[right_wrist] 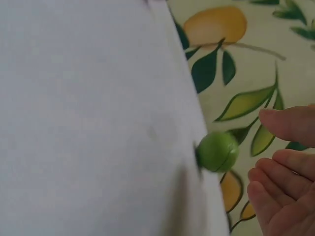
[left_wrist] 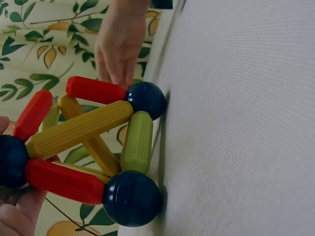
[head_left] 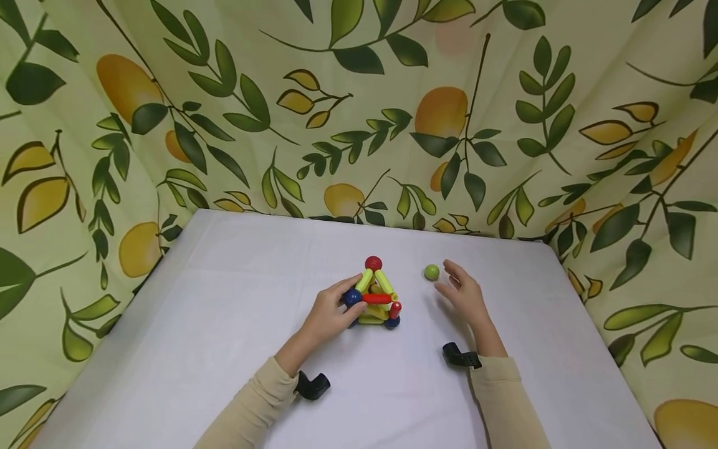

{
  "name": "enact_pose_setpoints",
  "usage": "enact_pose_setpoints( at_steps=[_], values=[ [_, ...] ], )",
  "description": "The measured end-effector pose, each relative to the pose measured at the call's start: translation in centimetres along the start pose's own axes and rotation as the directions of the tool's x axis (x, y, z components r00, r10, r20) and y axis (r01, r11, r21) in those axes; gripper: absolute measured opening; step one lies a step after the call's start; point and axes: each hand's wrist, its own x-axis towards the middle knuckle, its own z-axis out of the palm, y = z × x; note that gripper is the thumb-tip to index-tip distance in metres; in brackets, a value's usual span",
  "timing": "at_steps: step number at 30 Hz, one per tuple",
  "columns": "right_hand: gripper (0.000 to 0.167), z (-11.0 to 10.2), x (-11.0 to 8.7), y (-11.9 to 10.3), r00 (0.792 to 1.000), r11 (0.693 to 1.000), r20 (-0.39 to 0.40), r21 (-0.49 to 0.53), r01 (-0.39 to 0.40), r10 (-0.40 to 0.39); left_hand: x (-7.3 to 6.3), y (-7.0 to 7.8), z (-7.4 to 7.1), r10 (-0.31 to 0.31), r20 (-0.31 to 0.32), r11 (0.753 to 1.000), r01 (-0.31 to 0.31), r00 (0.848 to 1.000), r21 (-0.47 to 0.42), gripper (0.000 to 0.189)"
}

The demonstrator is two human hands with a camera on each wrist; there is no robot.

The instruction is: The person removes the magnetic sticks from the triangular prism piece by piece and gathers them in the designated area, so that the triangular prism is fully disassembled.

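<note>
On the table stands a frame of magnetic rods and balls, with red, yellow and yellow-green rods. A red ball (head_left: 373, 264) sits at its far corner and dark blue balls at others, one low blue ball (left_wrist: 132, 198) clear in the left wrist view. My left hand (head_left: 331, 308) grips the frame's left side, fingers and thumb around a blue ball (head_left: 353, 297). A loose green ball (head_left: 431, 272) rests on the cloth to the frame's right. Just beside it my right hand (head_left: 467, 300) hovers, fingers extended, thumb apart; the right wrist view shows a gap to the green ball (right_wrist: 217, 151).
A white cloth covers the table (head_left: 269, 262). Leaf-and-fruit patterned curtains (head_left: 359, 100) hang along its back and sides. Dark wrist mounts are strapped at both cuffs, the left mount (head_left: 313, 386) and the right mount (head_left: 460, 355) above the tabletop.
</note>
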Motion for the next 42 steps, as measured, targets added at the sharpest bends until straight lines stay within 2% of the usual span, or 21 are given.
enact_pose_setpoints(
  at_steps=[5, 10, 16, 20, 26, 30, 34, 42],
  values=[
    [0.057, 0.6, -2.0, -2.7, 0.993, 0.991, -0.019, 0.055, 0.120, -0.119, 0.0, 0.1, -0.5, -0.018, 0.050, 1.000, 0.018, 0.999, -0.002, 0.054],
    [0.045, 2.2, -3.6, -5.3, 0.969, 0.957, -0.011, 0.152, 0.246, -0.247, -0.2, 0.0, -0.9, -0.034, 0.072, 0.999, 0.033, 0.997, 0.008, 0.054],
    [0.040, 4.0, -5.0, -7.5, 0.945, 0.921, 0.047, 0.246, 0.303, -0.323, -0.1, 0.0, -1.0, -0.034, 0.086, 0.999, 0.033, 0.996, 0.005, 0.055],
    [0.038, 4.8, -5.8, -8.7, 0.934, 0.910, 0.059, 0.256, 0.327, -0.352, -0.1, 0.1, -0.8, -0.027, 0.090, 1.000, 0.027, 0.996, -0.003, 0.055],
    [0.034, 6.2, -5.9, -8.3, 0.918, 0.898, -0.024, 0.200, 0.391, -0.395, 0.0, 0.0, -0.7, -0.023, 0.091, 1.000, 0.022, 0.996, 0.010, 0.055],
    [0.031, 6.8, -5.9, -8.6, 0.926, 0.917, -0.056, 0.132, 0.377, -0.373, 0.0, 0.1, -0.6, -0.025, 0.090, 0.999, 0.023, 0.996, 0.026, 0.055],
    [0.029, 7.4, -5.6, -8.1, 0.923, 0.923, -0.086, 0.059, 0.380, -0.374, 0.0, 0.0, -0.6, -0.019, 0.088, 0.999, 0.017, 0.996, 0.027, 0.055],
    [0.025, 7.7, -5.4, -7.7, 0.888, 0.894, -0.121, 0.015, 0.448, -0.443, -0.1, 0.1, -0.7, -0.012, 0.086, 0.999, 0.008, 0.996, 0.047, 0.055]
  ],
)
